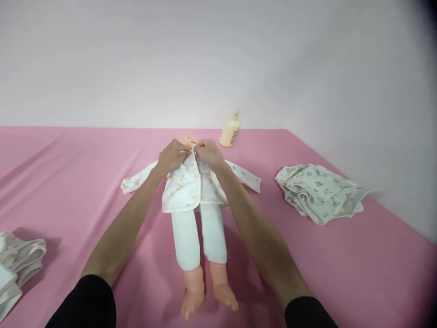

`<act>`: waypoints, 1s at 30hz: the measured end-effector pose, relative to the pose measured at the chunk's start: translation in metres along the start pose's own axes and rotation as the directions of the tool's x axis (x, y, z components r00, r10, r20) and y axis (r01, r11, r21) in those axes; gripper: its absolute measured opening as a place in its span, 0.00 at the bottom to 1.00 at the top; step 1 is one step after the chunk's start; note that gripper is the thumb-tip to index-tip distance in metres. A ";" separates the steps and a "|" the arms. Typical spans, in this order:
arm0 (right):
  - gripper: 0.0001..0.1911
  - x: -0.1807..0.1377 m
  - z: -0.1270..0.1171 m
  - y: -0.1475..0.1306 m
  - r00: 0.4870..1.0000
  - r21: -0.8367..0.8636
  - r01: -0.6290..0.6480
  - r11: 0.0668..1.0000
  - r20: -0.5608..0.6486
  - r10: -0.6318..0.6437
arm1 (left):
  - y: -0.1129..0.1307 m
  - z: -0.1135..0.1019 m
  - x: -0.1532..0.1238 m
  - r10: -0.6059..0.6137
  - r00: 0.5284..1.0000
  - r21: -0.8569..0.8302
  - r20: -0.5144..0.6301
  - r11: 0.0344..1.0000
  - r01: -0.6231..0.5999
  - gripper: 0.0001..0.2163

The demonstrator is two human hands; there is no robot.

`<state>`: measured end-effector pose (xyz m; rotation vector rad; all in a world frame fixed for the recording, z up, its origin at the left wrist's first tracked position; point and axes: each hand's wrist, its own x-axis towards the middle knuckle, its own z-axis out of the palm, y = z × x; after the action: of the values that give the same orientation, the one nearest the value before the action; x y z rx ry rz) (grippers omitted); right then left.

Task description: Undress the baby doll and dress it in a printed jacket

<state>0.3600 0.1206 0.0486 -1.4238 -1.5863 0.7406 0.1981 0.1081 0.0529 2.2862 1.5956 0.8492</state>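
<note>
A baby doll (193, 291) lies on its back on the pink sheet, its bare feet toward me and most of its head hidden behind my hands. It has on a white printed jacket (182, 189) with the sleeves spread out to both sides, and plain white legs show below the hem. At the neckline my left hand (173, 156) pinches the jacket's left front edge. Close beside it, my right hand (208, 153) is closed on the collar's other side. The front edges meet at the neck; any fastener there is hidden by my fingers.
A pale yellow pump bottle (230, 132) stands beyond the doll, near the wall. To the right lies a bunched printed cloth (319, 191). More printed fabric (25, 259) sits at the left edge. The pink sheet (85, 191) covers the surface up to the white wall.
</note>
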 end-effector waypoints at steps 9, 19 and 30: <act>0.06 0.000 -0.014 0.003 0.985 0.291 -0.139 0.947 0.137 0.103 | -0.003 0.008 0.003 0.205 0.979 -0.008 0.004 0.979 -0.205 0.15; 0.08 -0.005 -0.015 0.000 0.981 0.399 -0.159 0.903 0.166 0.099 | 0.001 0.013 0.000 0.146 0.986 -0.041 -0.084 0.988 -0.150 0.11; 0.07 -0.011 -0.019 -0.004 0.985 0.319 -0.126 0.939 0.153 0.081 | 0.003 0.011 -0.001 0.148 0.985 -0.095 -0.093 0.983 -0.157 0.11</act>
<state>0.3748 0.1068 0.0588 -1.2379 -1.4163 1.1311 0.2067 0.1074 0.0448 2.3519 1.3889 1.0536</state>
